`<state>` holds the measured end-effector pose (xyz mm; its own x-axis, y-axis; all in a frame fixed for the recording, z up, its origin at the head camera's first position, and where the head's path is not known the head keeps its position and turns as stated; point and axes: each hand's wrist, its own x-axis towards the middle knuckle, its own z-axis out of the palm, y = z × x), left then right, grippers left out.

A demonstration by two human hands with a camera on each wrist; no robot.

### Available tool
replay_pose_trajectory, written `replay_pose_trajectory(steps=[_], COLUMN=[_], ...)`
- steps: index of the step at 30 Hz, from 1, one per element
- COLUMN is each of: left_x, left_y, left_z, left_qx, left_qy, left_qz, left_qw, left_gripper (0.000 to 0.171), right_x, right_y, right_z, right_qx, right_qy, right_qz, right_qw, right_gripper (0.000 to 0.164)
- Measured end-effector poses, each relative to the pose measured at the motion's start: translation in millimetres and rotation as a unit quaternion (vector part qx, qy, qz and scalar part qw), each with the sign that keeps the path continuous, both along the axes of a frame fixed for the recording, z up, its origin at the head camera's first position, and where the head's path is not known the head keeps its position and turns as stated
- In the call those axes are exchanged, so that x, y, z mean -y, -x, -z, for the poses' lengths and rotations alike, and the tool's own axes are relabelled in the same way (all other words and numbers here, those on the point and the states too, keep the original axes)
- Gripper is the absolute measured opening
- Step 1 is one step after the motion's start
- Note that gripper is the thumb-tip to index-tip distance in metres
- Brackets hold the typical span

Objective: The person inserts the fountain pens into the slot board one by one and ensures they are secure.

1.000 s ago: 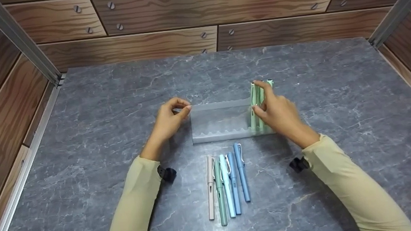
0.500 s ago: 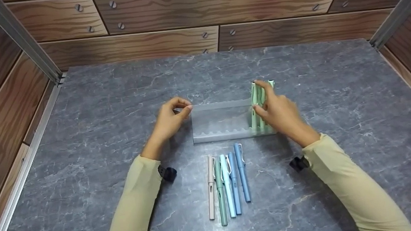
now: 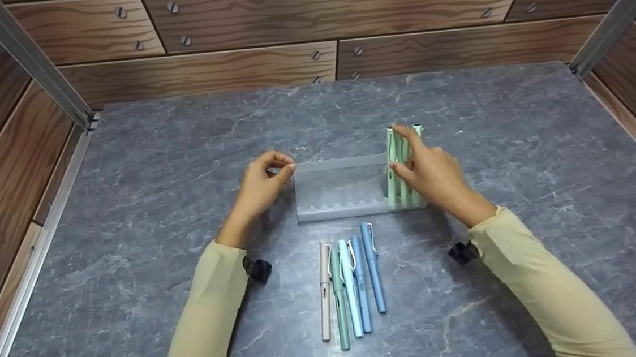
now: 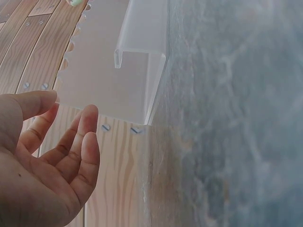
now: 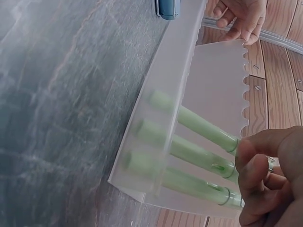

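Note:
A clear, frosted pen rack [image 3: 341,185] with notched edges stands on the table. My left hand [image 3: 262,186] pinches its upper left corner between thumb and index finger; in the left wrist view the other fingers of that hand [image 4: 57,156] curve loosely beside the panel [image 4: 94,71]. Three pale green pens lean in the rack's right end. At the leftmost green pen [image 3: 390,153], my right hand [image 3: 437,177] has its index finger at the top and its thumb lower on the side. The right wrist view shows that pen's lower part [image 5: 208,127] in the rack's front lip; the fingers partly hide its upper end.
In front of the rack several loose pens lie side by side: a greyish-beige pen [image 3: 324,291], a dark green pen [image 3: 341,301], a light blue pen [image 3: 350,289] and blue pens [image 3: 373,270]. Wood-patterned panels [image 3: 282,11] border the grey marbled table [image 3: 128,216].

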<state>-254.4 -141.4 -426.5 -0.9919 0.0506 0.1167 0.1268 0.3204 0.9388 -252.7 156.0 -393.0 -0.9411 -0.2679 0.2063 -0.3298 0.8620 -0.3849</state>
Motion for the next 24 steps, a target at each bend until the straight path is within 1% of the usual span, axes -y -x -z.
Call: replay_pose_trajectory(steps=[4,8,14,16,19,24], left_x=[0,0,0,1,1,2], left_y=[0.2,1.5,1.1,0.2,-0.7,-0.5], left_z=[1.2,1.8,1.4,0.8,0.3,0.0], left_qx=[-0.004,-0.010,-0.009,-0.006,-0.003,-0.002], left_qy=[0.002,0.001,0.001,0.002,0.004,0.003], left_qz=[0.001,0.002,0.004,0.005,0.008,0.009], left_qw=[1.0000,0.9999,0.9999,1.0000,1.0000,1.0000], left_gripper=[0.014,0.013,0.013,0.014,0.014,0.014], right_x=[0,0,4,5,6,10], right_y=[-1.7,-5.0,-14.9,-19.2,-26.0,-36.2], right_z=[0.9,-0.4,-3.1,-3.4,-3.8,-6.1], right_qx=[-0.007,-0.015,-0.039,-0.040,-0.023,0.037], right_qy=[0.009,0.029,0.052,0.059,0.071,0.091], right_qz=[-0.005,-0.013,-0.035,-0.046,-0.066,-0.092], right_qw=[1.000,0.999,0.997,0.996,0.995,0.991], right_gripper=[0.065,0.066,0.064,0.062,0.059,0.056])
